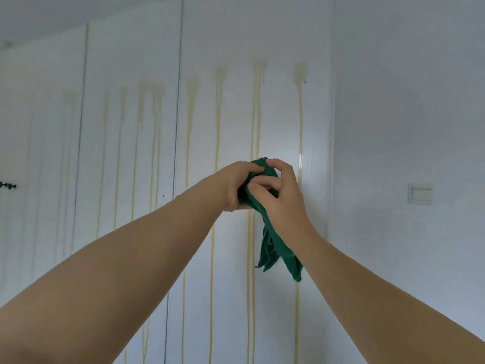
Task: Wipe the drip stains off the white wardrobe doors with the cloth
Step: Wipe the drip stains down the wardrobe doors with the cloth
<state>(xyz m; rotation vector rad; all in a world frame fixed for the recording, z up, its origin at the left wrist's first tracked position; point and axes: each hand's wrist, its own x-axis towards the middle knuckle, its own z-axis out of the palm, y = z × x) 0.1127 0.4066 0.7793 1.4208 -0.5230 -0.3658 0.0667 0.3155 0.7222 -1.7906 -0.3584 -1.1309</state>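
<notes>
- Green cloth (273, 248): bunched between both hands, held up in front of rightmost door panel; loose end hangs below right wrist. Contact with door: cannot tell.
- Left hand (233, 185): fingers curled round upper bunch of cloth.
- Right hand (280, 198): thumb and fingers curled, pinching cloth from right side.
- White wardrobe doors (236, 114): 3 glossy panels in view.
- Drip stains (300, 114): yellowish vertical streaks down all 3 panels, several beside hands.
- Black knob (8, 185): far left edge.
- Light switch (420, 193): on wall (406, 101) right of doors.
</notes>
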